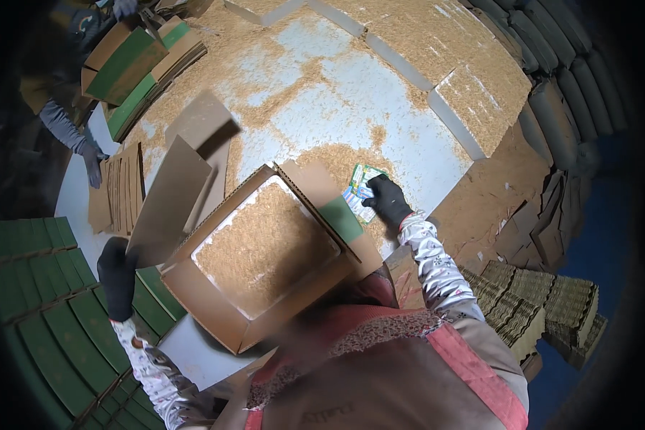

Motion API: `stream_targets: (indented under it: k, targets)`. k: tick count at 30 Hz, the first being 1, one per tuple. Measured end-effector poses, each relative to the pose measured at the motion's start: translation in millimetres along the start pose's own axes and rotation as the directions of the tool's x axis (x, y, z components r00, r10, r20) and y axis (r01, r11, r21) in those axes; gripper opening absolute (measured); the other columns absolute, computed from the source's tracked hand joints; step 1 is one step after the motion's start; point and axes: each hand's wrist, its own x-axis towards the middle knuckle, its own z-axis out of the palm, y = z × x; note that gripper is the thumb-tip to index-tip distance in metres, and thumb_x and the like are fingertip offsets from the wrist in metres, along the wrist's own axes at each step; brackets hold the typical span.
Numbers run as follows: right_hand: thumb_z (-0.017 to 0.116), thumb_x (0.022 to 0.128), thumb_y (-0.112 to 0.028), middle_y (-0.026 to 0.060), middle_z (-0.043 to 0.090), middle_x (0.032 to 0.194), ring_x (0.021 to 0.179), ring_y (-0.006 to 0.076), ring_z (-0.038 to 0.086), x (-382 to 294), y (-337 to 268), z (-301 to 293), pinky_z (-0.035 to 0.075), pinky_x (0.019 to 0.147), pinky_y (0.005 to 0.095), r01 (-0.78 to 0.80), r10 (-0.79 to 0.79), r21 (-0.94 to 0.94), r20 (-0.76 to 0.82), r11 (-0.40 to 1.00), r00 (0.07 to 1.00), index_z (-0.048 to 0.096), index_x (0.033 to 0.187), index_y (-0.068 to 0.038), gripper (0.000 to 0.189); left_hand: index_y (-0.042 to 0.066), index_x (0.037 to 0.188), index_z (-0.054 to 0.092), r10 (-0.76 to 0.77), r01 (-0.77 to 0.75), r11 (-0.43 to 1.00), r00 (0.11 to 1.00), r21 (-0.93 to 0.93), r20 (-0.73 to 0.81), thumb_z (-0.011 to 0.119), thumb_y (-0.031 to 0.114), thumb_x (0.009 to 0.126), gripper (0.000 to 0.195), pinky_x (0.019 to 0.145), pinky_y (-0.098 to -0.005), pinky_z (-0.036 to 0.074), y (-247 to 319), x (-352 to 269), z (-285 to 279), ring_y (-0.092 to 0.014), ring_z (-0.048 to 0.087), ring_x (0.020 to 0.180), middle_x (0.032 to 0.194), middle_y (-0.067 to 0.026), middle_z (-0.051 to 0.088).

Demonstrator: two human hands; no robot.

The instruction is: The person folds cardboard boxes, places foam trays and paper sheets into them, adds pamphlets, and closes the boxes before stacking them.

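Observation:
An open cardboard box stands tilted in view in front of my body. Inside it, loose tan shavings fill a white-edged liner. My left hand, in a dark glove, grips the edge of a raised cardboard flap on the box's left. Beyond the box's right side, my dark-gloved right hand has thumb and fingers on several printed cards. Whether it pinches a card cannot be made out. A flap with a green band folds outward beside them.
Shavings scatter over a white tabletop, bordered by low pale dividers. A co-worker's gloved hand touches stacked cardboard. Green cartons stand at left, filled sacks at right. Corrugated pads are stacked at lower right.

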Motion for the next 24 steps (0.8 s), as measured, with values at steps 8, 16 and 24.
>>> stream_targets:
  k: [8,16,24]
  targets:
    - [0.076,0.057,-0.014,0.0073,0.055,0.08,0.073,0.0173,0.052,22,30,-5,0.043,0.066,0.0288,-0.004,-0.07,0.348,0.2,0.937,0.977,0.057,0.09,-0.003,0.039,0.005,0.078,0.055,0.612,-0.614,0.768,0.787,0.18,0.07,0.061,-0.003,0.058,0.022,0.053,-0.0367,0.04,114,-85,-8,-0.027,0.053,0.065,0.071,-0.0111,0.052]
    - [0.076,0.054,-0.014,0.0049,0.048,0.07,0.066,0.0167,0.047,23,14,-13,0.04,0.06,0.0305,0.009,-0.078,0.262,0.253,0.965,0.964,0.056,0.086,-0.005,0.039,0.01,0.095,0.053,0.488,-0.651,0.759,0.57,0.0,0.661,0.053,0.017,0.071,0.025,0.058,-0.0325,0.045,120,-104,46,-0.021,0.057,0.074,0.087,-0.005,0.055]
    - [0.062,0.064,-0.009,0.0086,0.052,0.075,0.068,0.0184,0.051,8,-17,-10,0.042,0.063,0.032,0.029,-0.015,0.192,-0.075,0.981,0.997,0.058,0.082,-0.003,0.02,0.014,0.118,0.043,0.339,-0.489,0.871,0.666,0.045,0.664,0.056,0.02,0.075,0.045,0.058,-0.0387,0.048,129,-99,52,-0.027,0.059,0.078,0.114,-0.0147,0.047]
